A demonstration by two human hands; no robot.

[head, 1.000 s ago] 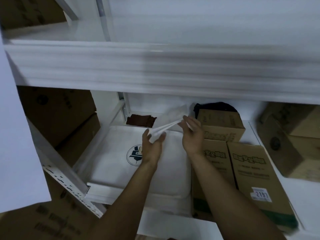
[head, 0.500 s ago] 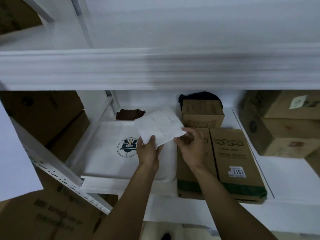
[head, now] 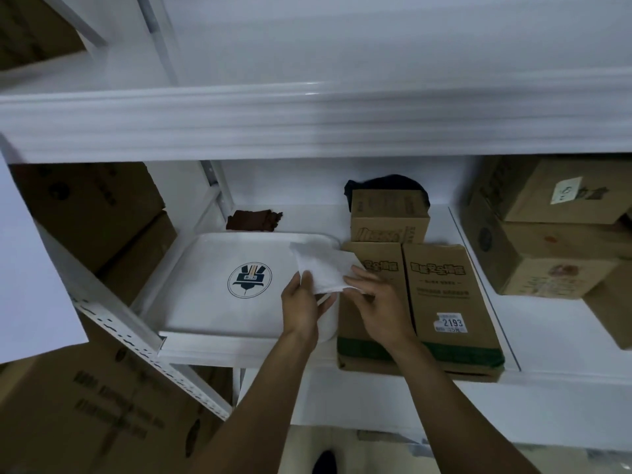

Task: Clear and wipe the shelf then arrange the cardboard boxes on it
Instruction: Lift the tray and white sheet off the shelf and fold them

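A white wipe [head: 325,265] is spread between both hands above the right end of a white tray [head: 205,295] that carries a round dark logo. My left hand [head: 302,307] pinches the wipe's lower left edge. My right hand [head: 376,302] holds its lower right corner over a flat cardboard box [head: 372,265]. A second flat box [head: 448,295] with a 2193 sticker lies beside it, and a small box [head: 388,215] stands behind them. All rest on the white shelf [head: 547,330].
A brown cloth [head: 254,219] lies at the back of the shelf behind the tray, a dark bundle [head: 383,183] behind the small box. Stacked cardboard boxes [head: 547,234] fill the right side, more boxes [head: 92,206] the left bay. An upper shelf edge [head: 307,121] overhangs.
The wipe went from folded and raised to spread flat and lowered toward the tray's right end. Both hands came down with it; the view shifted slightly.
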